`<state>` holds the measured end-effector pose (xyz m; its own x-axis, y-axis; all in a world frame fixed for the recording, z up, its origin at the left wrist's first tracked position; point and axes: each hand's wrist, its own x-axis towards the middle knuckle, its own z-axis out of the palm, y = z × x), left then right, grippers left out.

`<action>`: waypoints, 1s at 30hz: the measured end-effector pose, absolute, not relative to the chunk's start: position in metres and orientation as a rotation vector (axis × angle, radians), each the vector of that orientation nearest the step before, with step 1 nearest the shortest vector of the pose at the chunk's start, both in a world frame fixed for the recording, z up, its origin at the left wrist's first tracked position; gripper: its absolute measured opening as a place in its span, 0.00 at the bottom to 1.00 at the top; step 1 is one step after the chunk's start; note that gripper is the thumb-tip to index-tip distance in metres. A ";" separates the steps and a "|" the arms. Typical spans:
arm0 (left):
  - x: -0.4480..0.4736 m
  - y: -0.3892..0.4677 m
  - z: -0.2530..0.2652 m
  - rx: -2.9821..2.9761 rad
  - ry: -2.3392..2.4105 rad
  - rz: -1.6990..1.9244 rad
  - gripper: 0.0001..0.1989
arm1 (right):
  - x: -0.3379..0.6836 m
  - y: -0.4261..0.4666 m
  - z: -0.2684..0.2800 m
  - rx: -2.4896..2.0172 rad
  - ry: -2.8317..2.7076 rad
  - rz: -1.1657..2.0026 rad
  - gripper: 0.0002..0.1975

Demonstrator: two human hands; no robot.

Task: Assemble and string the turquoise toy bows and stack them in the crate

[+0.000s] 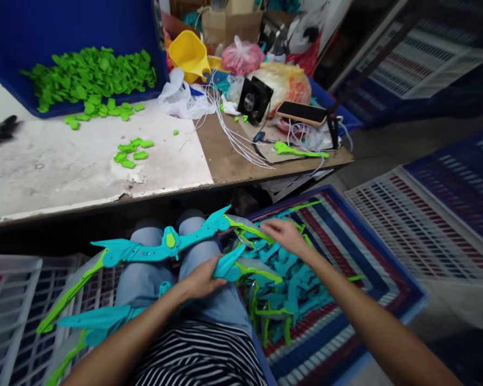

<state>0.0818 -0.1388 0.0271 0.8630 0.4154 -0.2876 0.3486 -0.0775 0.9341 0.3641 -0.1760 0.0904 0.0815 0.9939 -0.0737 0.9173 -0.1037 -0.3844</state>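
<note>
Two toy bows in teal and lime green lie across my lap. My left hand (203, 280) is closed around the right part of the nearer toy bow (100, 318), whose middle is hidden behind my forearm. At the right end of the farther toy bow (153, 253), my right hand (285, 236) has its fingers bent together at the lime-green limb tip. That bow rests over my knees, with a lime-green piece at its centre. Below my right hand, a pile of teal and green bow parts (292, 279) fills part of a crate.
The striped blue, red and white crate (380, 268) stands at my right. Ahead is a worktable (165, 161) with loose green pieces (134, 150), a blue bin (8, 88), white cords (237, 134), a small black fan (254, 101) and a phone (301, 112). White crates (18, 316) stand at left.
</note>
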 end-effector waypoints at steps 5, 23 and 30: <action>0.086 -0.141 0.039 1.901 0.710 -0.090 0.35 | 0.384 -0.075 0.142 -2.209 -1.989 -0.439 0.17; 0.053 -0.142 0.030 2.035 0.898 0.235 0.19 | 0.390 -0.007 0.180 -2.484 -1.707 0.271 0.06; 0.054 -0.142 0.041 2.063 0.937 0.526 0.17 | 0.406 -0.115 0.161 -1.988 -0.958 1.090 0.13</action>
<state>0.0535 -0.1420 0.0408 0.6405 0.7667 0.0444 0.4375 -0.4118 0.7994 0.4058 -0.1151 0.1611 0.3820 0.8374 -0.3909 0.2800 -0.5080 -0.8146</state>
